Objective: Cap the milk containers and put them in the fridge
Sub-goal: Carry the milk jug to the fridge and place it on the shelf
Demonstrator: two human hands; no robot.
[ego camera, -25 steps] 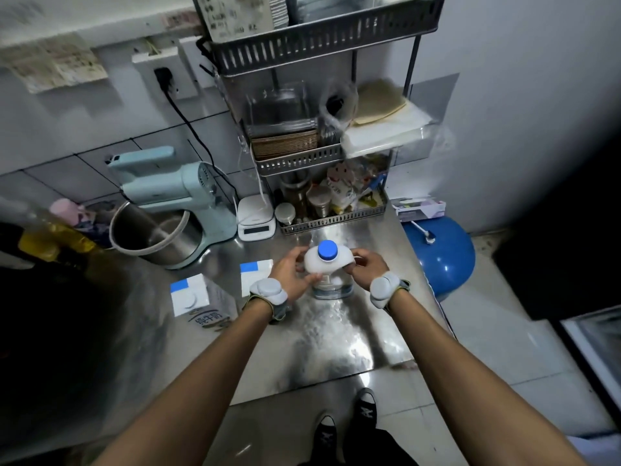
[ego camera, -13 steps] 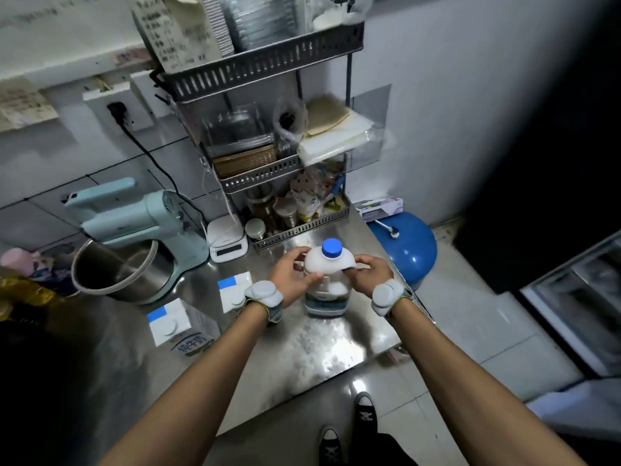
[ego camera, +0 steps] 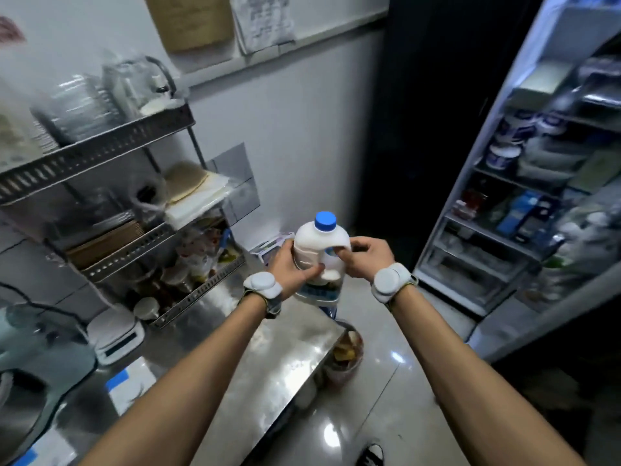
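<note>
A white plastic milk jug (ego camera: 321,245) with a blue cap (ego camera: 325,220) is held upright in the air, past the right end of the steel counter (ego camera: 255,358). My left hand (ego camera: 292,265) grips its left side and my right hand (ego camera: 364,257) grips its handle side. The fridge (ego camera: 524,203) stands open to the right, its shelves full of tubs and cartons. Two white cartons with blue corners (ego camera: 129,381) lie at the counter's left, partly cut off by my arm and the frame edge.
A tiered metal rack (ego camera: 111,210) with jars and trays stands at the back of the counter. A white scale (ego camera: 116,334) and a pale green stand mixer (ego camera: 37,358) are on the left. A bin with scraps (ego camera: 346,358) sits on the floor by the counter's end.
The jug has been lifted off the counter and carried right. My view has swung right, bringing the open fridge into sight.
</note>
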